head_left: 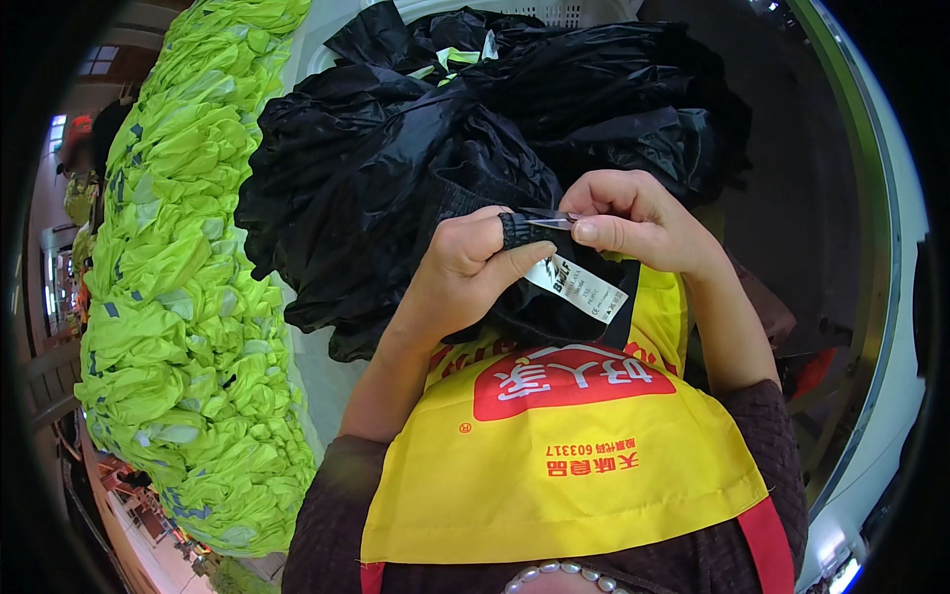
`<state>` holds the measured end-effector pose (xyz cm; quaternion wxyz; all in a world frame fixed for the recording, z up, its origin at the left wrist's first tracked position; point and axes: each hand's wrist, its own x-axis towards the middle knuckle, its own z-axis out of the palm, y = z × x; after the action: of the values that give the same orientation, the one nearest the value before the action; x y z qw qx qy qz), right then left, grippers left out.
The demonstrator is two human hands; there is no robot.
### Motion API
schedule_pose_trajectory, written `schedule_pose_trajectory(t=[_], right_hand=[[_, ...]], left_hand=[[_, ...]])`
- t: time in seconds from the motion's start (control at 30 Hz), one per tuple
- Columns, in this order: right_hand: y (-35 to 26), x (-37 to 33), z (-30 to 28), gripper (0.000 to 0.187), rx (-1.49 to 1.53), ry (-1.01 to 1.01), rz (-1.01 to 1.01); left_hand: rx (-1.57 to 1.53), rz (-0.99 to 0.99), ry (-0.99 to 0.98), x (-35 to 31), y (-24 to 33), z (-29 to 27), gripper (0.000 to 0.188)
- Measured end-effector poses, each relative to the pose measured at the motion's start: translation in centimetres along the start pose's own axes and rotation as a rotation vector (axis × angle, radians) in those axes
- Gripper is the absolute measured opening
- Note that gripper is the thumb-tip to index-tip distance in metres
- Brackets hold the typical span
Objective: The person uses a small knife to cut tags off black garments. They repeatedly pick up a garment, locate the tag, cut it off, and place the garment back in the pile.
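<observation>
My left hand (463,265) pinches the gathered elastic edge of a black garment (516,231) between thumb and fingers. A white printed label (584,287) hangs from that edge, just below my left thumb. In my right hand (638,220) is a pair of small metal thread snips (550,221), its blades lying against the elastic edge beside my left fingertips. The rest of the garment falls toward my lap and merges with the black cloth behind it, so its outline is hard to tell.
A big heap of shiny black garments (376,168) lies ahead, partly over a white plastic basket (584,12). Along the left runs a tall stack of fluorescent yellow-green garments (188,297). A yellow apron (554,495) covers my front. A pale curved edge (881,198) bounds the right side.
</observation>
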<state>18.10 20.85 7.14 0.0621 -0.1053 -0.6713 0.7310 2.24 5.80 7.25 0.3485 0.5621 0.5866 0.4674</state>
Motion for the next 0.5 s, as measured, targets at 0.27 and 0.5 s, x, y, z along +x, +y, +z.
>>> schedule_pose_trajectory(t=[0.27,0.5], right_hand=[[0.3,0.0,0.0,0.024,-0.110,0.004,-0.027],[1.6,0.0,0.0,0.024,0.124,0.036,0.062]], left_hand=[[0.022,0.015,-0.042,0.1,0.1,0.0,0.013],[-0.012,0.034,-0.076,0.1,-0.2,0.1,0.006]])
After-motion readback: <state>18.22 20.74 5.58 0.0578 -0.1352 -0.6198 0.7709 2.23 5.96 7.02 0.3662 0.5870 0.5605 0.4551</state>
